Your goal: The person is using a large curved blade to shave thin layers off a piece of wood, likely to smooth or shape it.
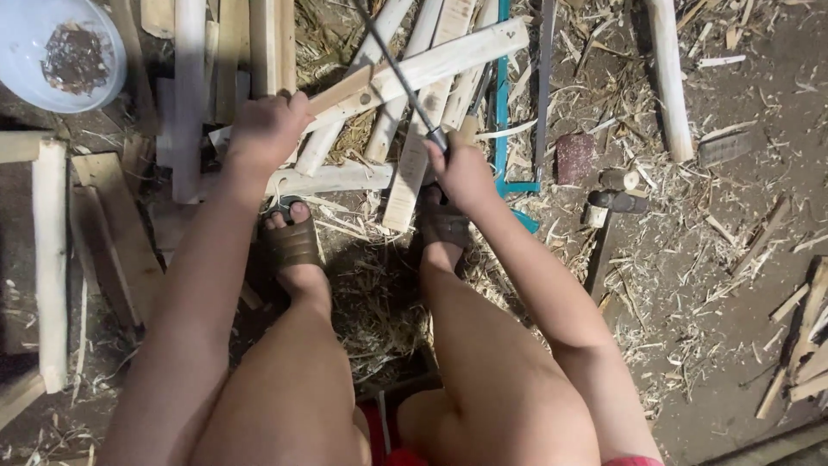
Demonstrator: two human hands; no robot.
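Note:
My left hand (266,128) grips the near end of a pale wooden slat (431,62) that slants up to the right across a pile of similar slats. My right hand (463,168) is closed around the handle of a thin metal tool (398,73), a long dark rod or file that slants up to the left and crosses over the slat. Both my feet, in brown sandals (289,242), rest on the ground just below the pile.
Several wooden slats (414,164) lie on a dirt floor strewn with shavings. A teal-framed saw (503,121) lies right of my right hand, with a hammer (608,207) and a reddish block (573,157) beyond. A pale bowl (26,65) sits at top left.

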